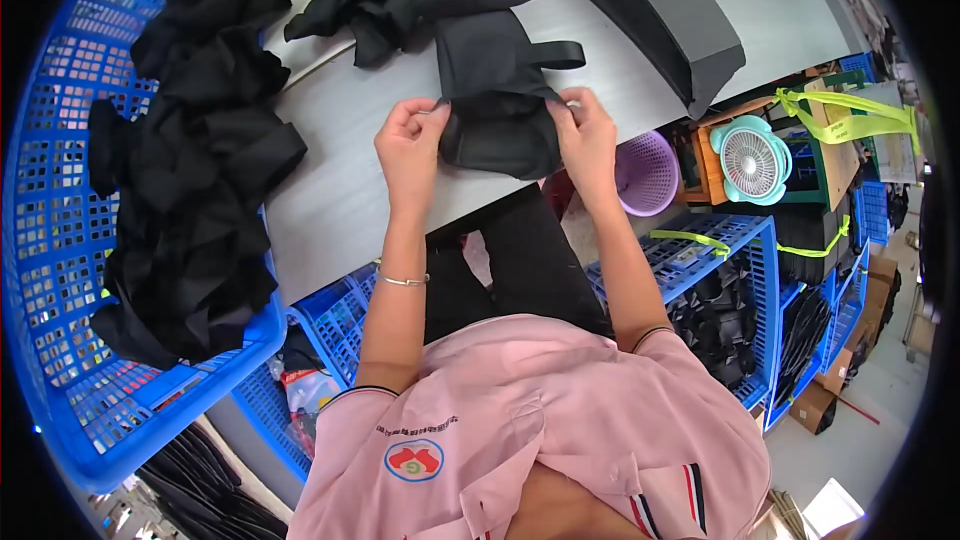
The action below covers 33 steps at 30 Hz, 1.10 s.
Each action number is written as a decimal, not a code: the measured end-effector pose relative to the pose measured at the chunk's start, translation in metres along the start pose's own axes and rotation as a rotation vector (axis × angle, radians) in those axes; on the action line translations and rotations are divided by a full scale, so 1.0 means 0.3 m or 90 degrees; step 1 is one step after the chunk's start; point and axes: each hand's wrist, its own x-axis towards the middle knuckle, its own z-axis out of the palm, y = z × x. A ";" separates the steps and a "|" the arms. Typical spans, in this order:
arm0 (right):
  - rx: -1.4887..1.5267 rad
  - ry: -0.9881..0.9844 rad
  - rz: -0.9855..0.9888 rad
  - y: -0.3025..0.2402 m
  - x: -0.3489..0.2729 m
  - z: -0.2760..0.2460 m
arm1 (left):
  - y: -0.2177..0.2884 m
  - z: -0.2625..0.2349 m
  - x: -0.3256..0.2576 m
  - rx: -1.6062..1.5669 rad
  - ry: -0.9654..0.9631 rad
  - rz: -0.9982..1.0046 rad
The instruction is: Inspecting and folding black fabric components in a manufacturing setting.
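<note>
With left hand [410,145] and right hand [587,138], we're pinching a black fabric piece [488,62], its loop [562,54] seemingly attached; loose cloth [215,170] is apparently waiting in a blue basket [200,400].

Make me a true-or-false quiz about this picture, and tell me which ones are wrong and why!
1. The left hand and right hand both pinch the looped black fabric piece. True.
2. The small fan is bright red. False: the small fan is turquoise with a pale grille.
3. The blue plastic crate on the left has black cloth in it. True.
4. The bracelet is on the right forearm. False: the bracelet is on the left forearm.
5. The purple basket is to the right of the looped black fabric piece. True.
</note>
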 end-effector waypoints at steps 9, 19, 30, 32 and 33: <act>0.294 -0.154 0.101 -0.061 -0.091 0.005 | 0.037 0.017 -0.095 0.076 -0.129 0.083; 0.028 -0.084 -0.090 0.000 0.032 -0.101 | 0.023 0.027 -0.080 0.185 0.053 0.172; -0.488 0.209 -0.298 0.063 0.472 -0.430 | -0.015 0.032 -0.176 0.063 0.023 0.131; -0.406 0.164 -0.258 0.064 0.498 -0.458 | 0.009 0.045 -0.198 0.137 0.076 0.174; -0.312 0.128 -0.232 0.058 0.504 -0.466 | 0.034 0.055 -0.214 0.217 0.136 0.212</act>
